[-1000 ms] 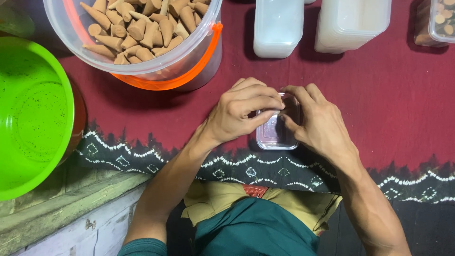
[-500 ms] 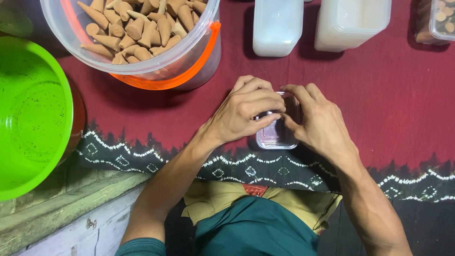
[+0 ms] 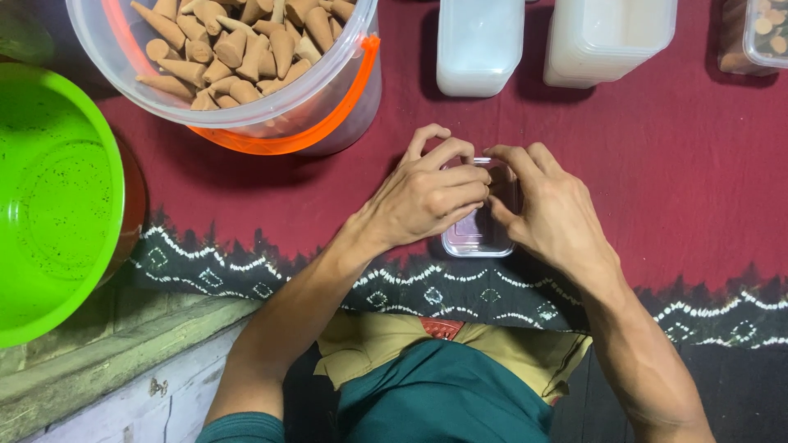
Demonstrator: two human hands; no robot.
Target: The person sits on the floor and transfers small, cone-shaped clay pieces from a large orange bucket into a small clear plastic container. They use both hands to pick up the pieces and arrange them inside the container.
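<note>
- Fingers [image 3: 460, 176] of both hands curl inward over a small clear plastic box [image 3: 476, 234], pinching at its top from either side; whether anything sits between the fingertips cannot be told, since the knuckles hide it.
- Left hand [image 3: 427, 197] lies over the left part of the box, fingers bent and bunched together, tips meeting those of the other hand.
- Right hand [image 3: 550, 209] covers the right edge of the box, thumb pressed along its side, fingers arched over the top.
- That small box rests on a dark red cloth [image 3: 657, 164], just above the cloth's black band with white zigzag pattern [image 3: 246, 271], and directly before the person's body.
- Up and to the left stands a clear bucket [image 3: 328, 98] with an orange handle, filled with tan cone-shaped pieces [image 3: 238, 41], well apart from the hands.
- At the far left sits a bright green basin [image 3: 49, 205], partly out of view.
- Beyond the hands, at the top edge, stand two white translucent containers [image 3: 480, 45], side by side.
- At the top right corner, a clear tub [image 3: 763, 33] with round brownish pieces shows only in part.
</note>
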